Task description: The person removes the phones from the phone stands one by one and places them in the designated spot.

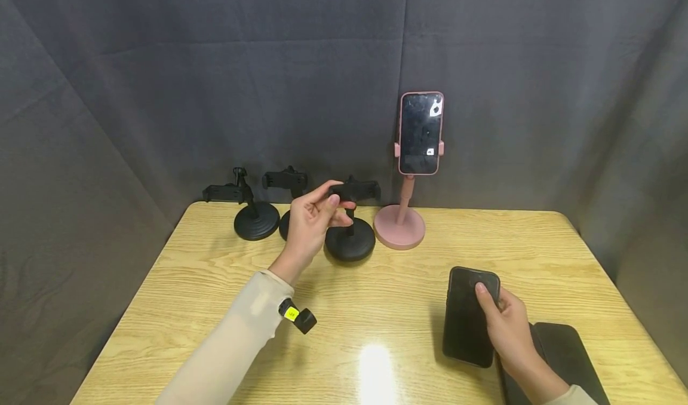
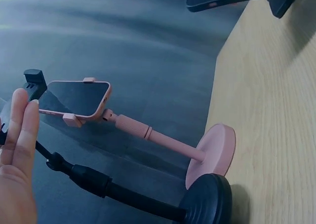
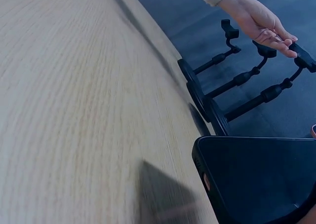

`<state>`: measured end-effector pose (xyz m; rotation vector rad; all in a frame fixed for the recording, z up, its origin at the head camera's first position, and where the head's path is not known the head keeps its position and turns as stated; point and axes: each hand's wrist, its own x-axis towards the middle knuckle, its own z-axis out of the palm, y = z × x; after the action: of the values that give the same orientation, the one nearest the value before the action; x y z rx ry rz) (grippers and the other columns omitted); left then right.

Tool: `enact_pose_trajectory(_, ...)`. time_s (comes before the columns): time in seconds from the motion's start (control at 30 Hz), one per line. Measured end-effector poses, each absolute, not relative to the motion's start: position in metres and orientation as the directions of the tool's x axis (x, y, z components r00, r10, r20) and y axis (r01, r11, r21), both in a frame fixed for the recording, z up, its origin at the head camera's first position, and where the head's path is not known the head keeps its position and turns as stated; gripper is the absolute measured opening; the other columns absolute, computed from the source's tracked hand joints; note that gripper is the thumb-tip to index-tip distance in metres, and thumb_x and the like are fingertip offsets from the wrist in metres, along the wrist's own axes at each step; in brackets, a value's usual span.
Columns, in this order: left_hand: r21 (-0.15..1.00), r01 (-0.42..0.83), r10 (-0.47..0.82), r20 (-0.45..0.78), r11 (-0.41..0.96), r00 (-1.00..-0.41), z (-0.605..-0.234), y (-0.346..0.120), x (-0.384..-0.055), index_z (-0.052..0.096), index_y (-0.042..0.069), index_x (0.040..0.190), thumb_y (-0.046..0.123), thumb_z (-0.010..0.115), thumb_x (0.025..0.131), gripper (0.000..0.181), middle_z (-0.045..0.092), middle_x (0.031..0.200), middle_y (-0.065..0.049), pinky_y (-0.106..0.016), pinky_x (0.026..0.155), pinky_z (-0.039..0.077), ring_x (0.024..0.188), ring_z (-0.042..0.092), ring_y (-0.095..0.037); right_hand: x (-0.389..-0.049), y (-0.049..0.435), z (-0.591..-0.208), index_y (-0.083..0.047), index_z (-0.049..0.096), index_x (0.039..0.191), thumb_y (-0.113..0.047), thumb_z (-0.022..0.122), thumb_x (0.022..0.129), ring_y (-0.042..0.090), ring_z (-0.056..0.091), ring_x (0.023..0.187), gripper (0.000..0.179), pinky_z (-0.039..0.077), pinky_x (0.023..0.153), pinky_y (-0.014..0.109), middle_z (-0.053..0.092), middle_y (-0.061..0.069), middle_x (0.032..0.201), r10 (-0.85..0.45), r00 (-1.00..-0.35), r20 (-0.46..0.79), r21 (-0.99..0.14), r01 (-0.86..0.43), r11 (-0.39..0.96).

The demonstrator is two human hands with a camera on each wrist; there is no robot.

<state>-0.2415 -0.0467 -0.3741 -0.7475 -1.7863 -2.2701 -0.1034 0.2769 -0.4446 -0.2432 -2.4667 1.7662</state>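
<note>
My left hand (image 1: 309, 223) pinches the left end of the phone clamp (image 1: 362, 190) on a black phone stand (image 1: 350, 241). The stand's round base sits on the table, and its clamp holds no phone. In the left wrist view two fingers (image 2: 27, 130) lie along that clamp, the thumb hidden. My right hand (image 1: 507, 324) grips a black phone (image 1: 464, 315) above the table, thumb on its screen. That phone (image 3: 261, 174) fills the lower right of the right wrist view. Beside the left hand's stand, a pink stand (image 1: 400, 229) holds a pink-cased phone (image 1: 421, 133) upright.
Two more black phone stands, one at the far left (image 1: 256, 221) and one partly behind my left hand (image 1: 285, 180), stand along the table's back edge. Dark flat slabs (image 1: 572, 351) lie under my right wrist. A grey curtain (image 1: 322, 64) hangs behind the wooden table (image 1: 215, 297).
</note>
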Motion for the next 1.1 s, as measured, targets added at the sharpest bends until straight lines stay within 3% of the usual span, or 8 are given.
enact_pose_trajectory(0.13,0.871,0.404,0.153,0.455,-0.278,-0.877,-0.375,-0.044,-0.247,0.058,-0.008,0.130,0.006,0.052,0.105,0.030,0.078,0.088,0.005,-0.030,0.076,0.063,0.065,0.073,-0.007,-0.101,0.280,-0.446,0.006,0.062,0.122,-0.035,0.043,0.109,-0.007,0.064,0.094,0.047,0.052,0.082,0.013,0.069,-0.027,0.093,0.203,-0.979,-0.011,-0.939,0.080,0.335)
enact_pose_trajectory(0.33,0.879,0.372,0.133,0.424,-0.297,-0.896,-0.379,-0.041,-0.254,0.057,-0.010,0.131,0.004,0.051,0.105,0.030,0.078,0.087,0.002,-0.029,0.075,0.063,0.065,0.073,-0.007,-0.099,0.280,-0.449,0.002,0.064,0.116,-0.035,0.044,0.109,0.001,0.070,0.086,0.042,0.058,0.075,0.021,0.072,-0.022,0.088,0.204,-0.978,-0.033,-0.953,0.092,0.288)
enact_pose_trajectory(0.57,0.884,0.370,0.135,0.420,-0.286,-0.897,-0.384,-0.040,-0.261,0.057,-0.009,0.131,0.005,0.050,0.105,0.031,0.076,0.094,-0.021,-0.030,0.076,0.063,0.067,0.073,-0.007,-0.098,0.284,-0.452,-0.002,0.063,0.112,-0.035,0.043,0.109,0.004,0.072,0.082,0.039,0.060,0.072,0.023,0.073,-0.018,0.086,0.197,-0.978,-0.063,-0.957,0.116,0.266)
enact_pose_trajectory(0.8,0.883,0.352,0.132,0.406,-0.310,-0.904,-0.388,-0.041,-0.268,0.054,-0.010,0.134,0.006,0.051,0.105,0.033,0.076,0.089,-0.003,-0.029,0.077,0.063,0.071,0.074,-0.010,-0.095,0.293,-0.454,0.004,0.062,0.121,-0.040,0.042,0.109,-0.007,0.063,0.092,0.050,0.055,0.084,0.025,0.070,-0.025,0.093,0.186,-0.977,-0.099,-0.915,0.163,0.368)
enact_pose_trajectory(0.93,0.889,0.345,0.134,0.398,-0.301,-0.908,-0.389,-0.040,-0.272,0.055,-0.009,0.134,0.007,0.051,0.105,0.033,0.077,0.091,-0.009,-0.029,0.078,0.063,0.072,0.074,-0.009,-0.095,0.297,-0.454,0.003,0.065,0.112,-0.041,0.041,0.109,-0.008,0.058,0.094,0.051,0.052,0.086,0.023,0.069,-0.022,0.091,0.187,-0.977,-0.100,-0.885,0.173,0.433)
enact_pose_trajectory(1.1,0.899,0.338,0.123,0.383,-0.278,-0.916,-0.389,-0.039,-0.276,0.056,-0.007,0.134,0.007,0.052,0.105,0.032,0.076,0.095,-0.017,-0.029,0.078,0.063,0.072,0.074,-0.008,-0.096,0.300,-0.454,0.003,0.064,0.107,-0.039,0.042,0.109,0.001,0.069,0.084,0.048,0.057,0.075,0.021,0.074,-0.012,0.086,0.166,-0.977,-0.133,-0.903,0.188,0.387)
